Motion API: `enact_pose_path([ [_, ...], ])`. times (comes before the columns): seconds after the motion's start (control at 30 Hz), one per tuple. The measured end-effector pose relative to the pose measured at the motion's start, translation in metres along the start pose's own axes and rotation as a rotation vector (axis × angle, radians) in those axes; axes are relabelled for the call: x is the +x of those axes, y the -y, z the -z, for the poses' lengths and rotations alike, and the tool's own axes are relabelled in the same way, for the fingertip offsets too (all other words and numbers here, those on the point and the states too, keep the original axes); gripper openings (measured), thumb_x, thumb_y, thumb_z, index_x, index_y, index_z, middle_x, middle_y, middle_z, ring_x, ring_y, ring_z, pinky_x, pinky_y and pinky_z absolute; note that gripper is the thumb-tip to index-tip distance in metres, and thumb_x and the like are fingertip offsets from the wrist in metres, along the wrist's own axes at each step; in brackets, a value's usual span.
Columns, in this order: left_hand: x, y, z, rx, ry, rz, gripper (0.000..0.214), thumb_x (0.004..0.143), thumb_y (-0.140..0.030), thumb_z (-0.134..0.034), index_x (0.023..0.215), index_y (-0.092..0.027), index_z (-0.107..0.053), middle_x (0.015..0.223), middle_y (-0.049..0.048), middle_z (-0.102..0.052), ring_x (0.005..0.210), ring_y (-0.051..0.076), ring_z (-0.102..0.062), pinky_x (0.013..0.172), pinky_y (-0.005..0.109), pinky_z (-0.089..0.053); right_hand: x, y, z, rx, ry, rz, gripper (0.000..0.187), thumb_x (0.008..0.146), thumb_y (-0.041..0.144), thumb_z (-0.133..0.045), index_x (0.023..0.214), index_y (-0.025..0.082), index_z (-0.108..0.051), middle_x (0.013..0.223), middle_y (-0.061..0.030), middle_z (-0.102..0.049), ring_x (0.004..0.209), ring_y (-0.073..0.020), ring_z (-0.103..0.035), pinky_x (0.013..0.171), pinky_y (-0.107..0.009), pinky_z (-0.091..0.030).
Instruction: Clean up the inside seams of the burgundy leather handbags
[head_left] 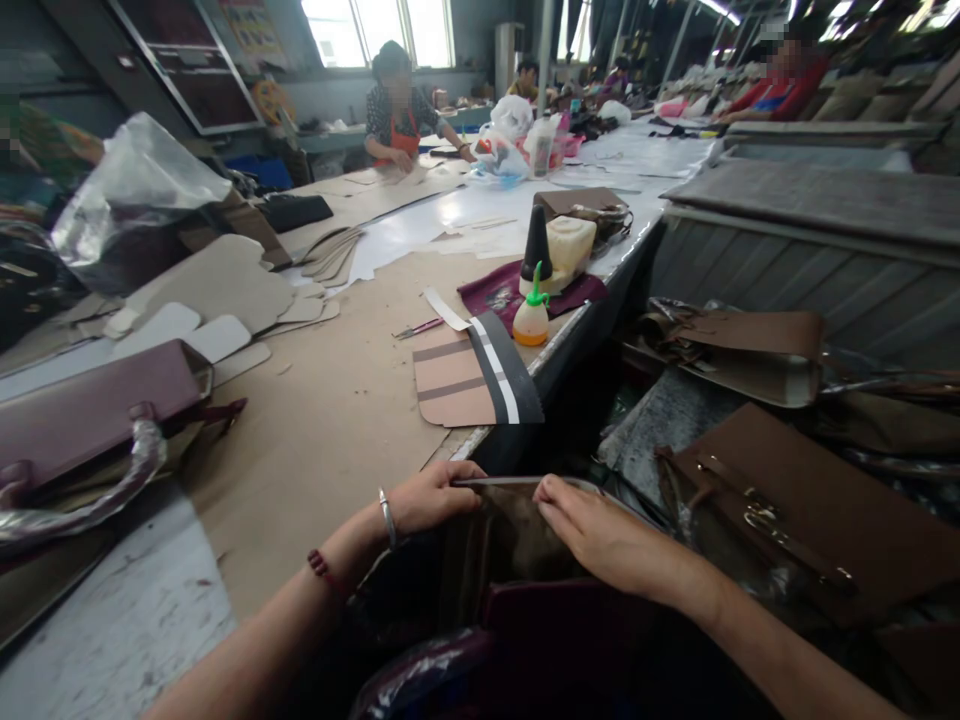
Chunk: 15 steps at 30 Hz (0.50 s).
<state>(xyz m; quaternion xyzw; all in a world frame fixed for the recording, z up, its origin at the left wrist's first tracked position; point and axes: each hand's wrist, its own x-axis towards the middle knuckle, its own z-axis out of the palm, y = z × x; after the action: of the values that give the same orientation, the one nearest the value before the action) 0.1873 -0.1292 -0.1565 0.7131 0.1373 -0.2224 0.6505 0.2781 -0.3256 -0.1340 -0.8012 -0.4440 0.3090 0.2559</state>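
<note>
My left hand (431, 497) and my right hand (600, 535) both pinch the top rim of a dark brown bag (517, 545) held in front of me, below the table edge. The thin rim edge runs between the two hands, and the fingers of each are closed on it. A purple bag part with a plastic-wrapped handle (450, 660) sits in my lap beneath the hands. The inside of the brown bag is dark and unclear.
On the long worktable (322, 430) lie a striped cardboard pattern (480, 380), an orange glue bottle (531, 315), scissors (416, 328) and a purple handbag (90, 420). Brown bags (787, 500) pile up on the right. Other people work at the far end.
</note>
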Motion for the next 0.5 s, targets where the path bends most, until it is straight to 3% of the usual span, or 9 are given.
enact_pose_path([
  [0.2,0.001,0.000,-0.003,0.029,0.026,-0.019,0.037,0.069,-0.042,-0.057,0.090,-0.011,-0.055,0.069,-0.0004,-0.054,0.061,0.010,-0.046,0.056,0.020,-0.037,0.003,-0.001,0.004,0.062,0.087,0.010,0.016,0.075,0.036,-0.051,0.078,0.020,-0.055,0.061,0.0058,-0.050,0.056,-0.0080,-0.044,0.049,-0.018,-0.029],
  [0.3,0.002,0.002,-0.002,0.038,0.049,-0.018,0.040,0.071,-0.045,-0.054,0.091,-0.011,-0.057,0.070,0.0004,-0.054,0.061,0.010,-0.046,0.057,0.020,-0.037,0.005,-0.006,0.003,0.044,0.114,0.047,0.017,0.075,0.036,-0.052,0.077,0.021,-0.058,0.058,0.0063,-0.049,0.053,-0.0074,-0.043,0.048,-0.017,-0.028],
  [0.4,0.003,0.002,-0.003,0.069,0.043,-0.019,0.041,0.073,-0.047,-0.051,0.092,-0.011,-0.058,0.071,0.0011,-0.055,0.062,0.011,-0.046,0.059,0.021,-0.037,0.006,-0.011,0.001,-0.034,0.037,0.068,0.019,0.079,0.031,-0.046,0.068,0.019,-0.056,0.063,0.0035,-0.054,0.058,-0.0087,-0.047,0.053,-0.018,-0.030],
  [0.5,0.006,0.001,-0.005,0.116,-0.003,0.005,0.043,0.073,-0.048,-0.050,0.093,-0.011,-0.058,0.073,0.0020,-0.057,0.064,0.012,-0.047,0.061,0.022,-0.038,0.008,-0.014,-0.001,-0.073,-0.039,0.000,0.019,0.081,0.027,-0.042,0.070,0.019,-0.055,0.071,0.0001,-0.059,0.064,-0.0107,-0.051,0.057,-0.019,-0.032],
])
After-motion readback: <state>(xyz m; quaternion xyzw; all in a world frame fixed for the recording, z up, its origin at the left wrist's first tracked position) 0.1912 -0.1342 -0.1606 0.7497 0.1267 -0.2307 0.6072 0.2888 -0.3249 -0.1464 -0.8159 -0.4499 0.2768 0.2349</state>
